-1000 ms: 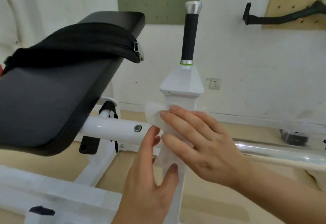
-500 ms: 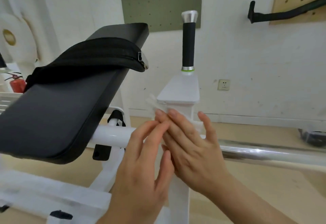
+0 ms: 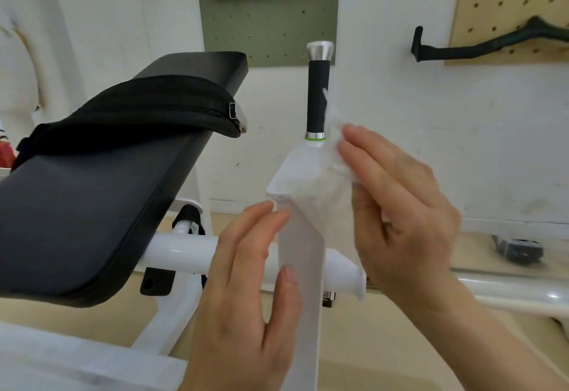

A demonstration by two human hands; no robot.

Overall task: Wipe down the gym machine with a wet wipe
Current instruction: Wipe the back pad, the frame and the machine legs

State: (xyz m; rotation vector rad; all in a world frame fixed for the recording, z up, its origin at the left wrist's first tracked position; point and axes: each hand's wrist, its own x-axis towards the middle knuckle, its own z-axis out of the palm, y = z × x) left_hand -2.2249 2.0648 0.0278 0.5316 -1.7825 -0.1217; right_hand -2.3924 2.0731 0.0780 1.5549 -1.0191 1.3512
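A white gym machine post (image 3: 303,255) rises in the middle, topped by a sloped white cap and a black handle (image 3: 317,104) with a silver end. A thin white wet wipe (image 3: 331,181) lies draped over the cap's right side and reaches up beside the handle. My right hand (image 3: 397,212) presses the wipe against the cap with straight fingers. My left hand (image 3: 246,292) rests open on the post's left face, fingertips just under the cap.
A black padded bench (image 3: 92,206) with a black pouch (image 3: 138,110) on it slopes up at the left. A white crossbar (image 3: 181,252) runs behind the post. Pegboards and a black bar hang on the wall; a chrome rail (image 3: 508,286) lies at right.
My right hand has carried the wipe up from the post's front to the sloped cap and handle base. My left hand has come off the wipe and now lies on the post's left side.
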